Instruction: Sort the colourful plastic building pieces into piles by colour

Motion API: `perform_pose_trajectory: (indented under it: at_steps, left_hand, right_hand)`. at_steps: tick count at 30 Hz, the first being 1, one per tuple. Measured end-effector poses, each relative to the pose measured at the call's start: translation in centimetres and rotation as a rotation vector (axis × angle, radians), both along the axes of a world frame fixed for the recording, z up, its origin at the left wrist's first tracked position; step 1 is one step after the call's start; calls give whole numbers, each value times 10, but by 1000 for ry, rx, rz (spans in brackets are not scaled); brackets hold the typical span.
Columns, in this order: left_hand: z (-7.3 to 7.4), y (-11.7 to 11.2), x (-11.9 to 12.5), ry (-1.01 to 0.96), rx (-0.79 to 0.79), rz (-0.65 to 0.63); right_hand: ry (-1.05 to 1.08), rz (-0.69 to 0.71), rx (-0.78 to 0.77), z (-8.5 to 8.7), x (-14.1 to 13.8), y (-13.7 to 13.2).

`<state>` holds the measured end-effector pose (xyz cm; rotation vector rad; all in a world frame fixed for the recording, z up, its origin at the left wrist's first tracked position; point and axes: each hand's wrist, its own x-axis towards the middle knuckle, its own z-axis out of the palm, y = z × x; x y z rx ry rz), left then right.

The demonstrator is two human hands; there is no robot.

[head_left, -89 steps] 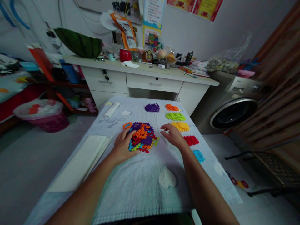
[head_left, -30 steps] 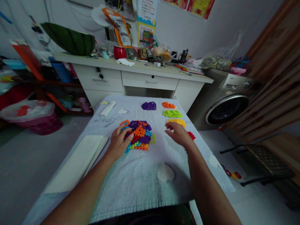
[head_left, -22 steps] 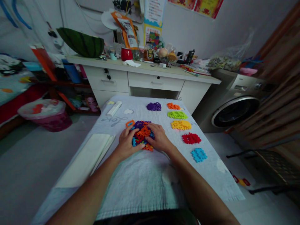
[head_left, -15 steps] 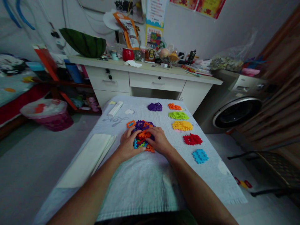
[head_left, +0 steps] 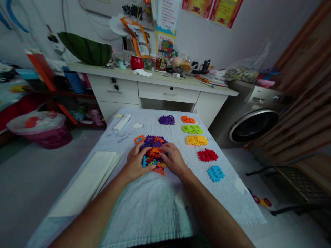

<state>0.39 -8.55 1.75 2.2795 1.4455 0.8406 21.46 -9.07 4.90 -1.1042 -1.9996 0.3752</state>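
Observation:
A mixed heap of plastic interlocking pieces point(head_left: 150, 140) in purple, orange, blue, red and green lies at mid-table. My left hand point(head_left: 134, 162) rests along the heap's left side, its thumb and fingers spread apart around the edge. From the right, my right hand point(head_left: 173, 159) reaches into the heap, thumb and fingers closing on an orange interlocking piece point(head_left: 155, 151); its fingertips are partly hidden. Sorted piles stand apart: purple point(head_left: 167, 120), orange point(head_left: 188, 119), green point(head_left: 192, 129), yellow point(head_left: 196, 140), red point(head_left: 208, 155) and blue point(head_left: 216, 173).
A folded white cloth point(head_left: 85, 182) lies along the table's left side, with a white box point(head_left: 122, 122) beyond it. Behind the table stands a white desk point(head_left: 168, 90) loaded with household items. A washing machine point(head_left: 253, 117) is at right, a pink bin point(head_left: 43, 132) at left.
The view has shifted slightly, moving the scene left and a little down. Both hands stay at the heap, where pieces between them have shifted and more orange and yellow shows at the near edge.

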Motion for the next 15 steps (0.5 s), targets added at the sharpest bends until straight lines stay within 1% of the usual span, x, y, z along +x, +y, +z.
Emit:
perform_pose_trajectory:
  at_steps: [4, 7, 10, 15]
  left_hand:
    - [0, -1, 1, -11, 21, 2]
    - [2, -2, 1, -6, 50, 13]
    - [4, -3, 3, 18, 76, 12]
    - [1, -3, 4, 92, 82, 8]
  right_hand:
    - [101, -73, -21, 8, 8, 9]
    - [212, -173, -103, 15, 27, 30]
    - [341, -281, -187, 22, 60, 62]
    - [323, -535, -174, 34, 124, 124]
